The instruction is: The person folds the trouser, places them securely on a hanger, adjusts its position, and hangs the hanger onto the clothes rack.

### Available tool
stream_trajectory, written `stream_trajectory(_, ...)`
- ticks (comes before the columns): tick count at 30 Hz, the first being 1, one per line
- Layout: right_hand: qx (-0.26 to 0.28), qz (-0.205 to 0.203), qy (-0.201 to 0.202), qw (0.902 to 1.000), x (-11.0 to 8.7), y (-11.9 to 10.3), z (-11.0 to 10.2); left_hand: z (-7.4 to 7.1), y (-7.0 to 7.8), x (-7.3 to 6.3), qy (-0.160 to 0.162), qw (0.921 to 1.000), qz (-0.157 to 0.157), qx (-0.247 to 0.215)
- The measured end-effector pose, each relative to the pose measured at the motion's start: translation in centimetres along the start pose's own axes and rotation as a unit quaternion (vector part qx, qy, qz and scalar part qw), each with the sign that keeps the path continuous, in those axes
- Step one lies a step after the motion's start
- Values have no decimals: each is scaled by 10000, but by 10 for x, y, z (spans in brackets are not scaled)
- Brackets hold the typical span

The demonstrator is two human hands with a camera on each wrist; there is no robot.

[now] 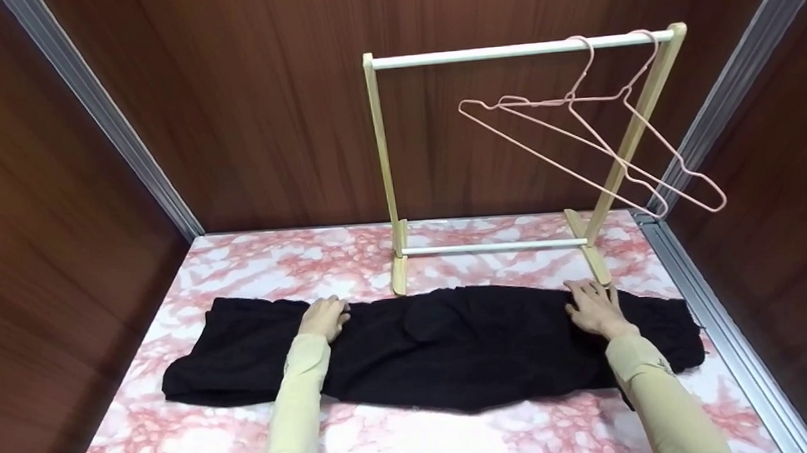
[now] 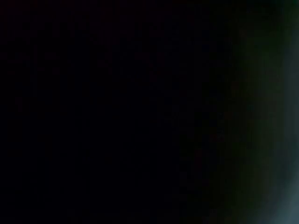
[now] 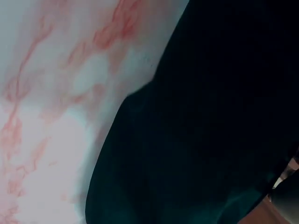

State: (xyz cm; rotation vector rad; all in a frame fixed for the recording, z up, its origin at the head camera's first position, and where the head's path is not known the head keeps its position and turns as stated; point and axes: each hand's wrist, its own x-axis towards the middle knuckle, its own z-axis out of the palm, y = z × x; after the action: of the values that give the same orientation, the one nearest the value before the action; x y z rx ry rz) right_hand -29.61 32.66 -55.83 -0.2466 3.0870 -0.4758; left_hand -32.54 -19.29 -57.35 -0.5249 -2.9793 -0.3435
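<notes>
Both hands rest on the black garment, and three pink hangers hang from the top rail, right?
Not quite: the head view shows two pink hangers on the top rail, not three. The left hand and right hand rest on the black garment.

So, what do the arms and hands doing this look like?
They're a person's: an ungloved left hand and ungloved right hand. A long, pale yellow fabric left sleeve and matching right sleeve reach the wrists. A small dark mark, unreadable, sits near the right sleeve's end.
</notes>
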Motion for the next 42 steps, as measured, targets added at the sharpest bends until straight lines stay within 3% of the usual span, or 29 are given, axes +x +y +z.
stream_trajectory(2, -149, -127, 233, 9995, 1, 4, -1, -4, -2, 2, 172, 9998, -100, 3)
stream_trajectory(4, -251, -318, 707, 9967, 1, 8, -1, -8, -3, 6, 428, 9989, -194, 60)
stream_trajectory(10, -159, -534, 2125, 9756, 0, 15, 4, -17, -1, 22, 1451, 9865, -121, 750)
stream_trajectory(12, -137, -455, 2377, 9702, 0, 14, 7, -17, 1, 28, 1653, 9802, -168, 1081)
stream_trajectory(15, -281, -174, 2410, 9700, 2, 12, 11, -14, 6, 36, 1653, 9752, -362, 1427)
stream_trajectory(20, -563, 313, 2092, 9758, 1, 6, 15, -8, 23, 40, 984, 9826, -826, 1345)
stream_trajectory(25, -521, 3, 2070, 9770, -10, -8, 15, -3, 61, 29, 153, 9926, -976, 701)
stream_trajectory(31, -355, -327, 1319, 9901, -30, -40, 15, -3, 127, 1, -613, 9965, -460, 329)
stream_trajectory(35, -128, -487, 669, 9965, -42, -59, 21, -3, 164, -20, -1193, 9928, -58, 100)
stream_trajectory(38, 80, -539, 165, 9984, -49, -65, 27, 1, 178, -30, -1695, 9854, 125, -84)
stream_trajectory(42, 272, -332, -332, 9985, -54, -60, 37, 8, 179, -37, -2081, 9777, 118, -267)
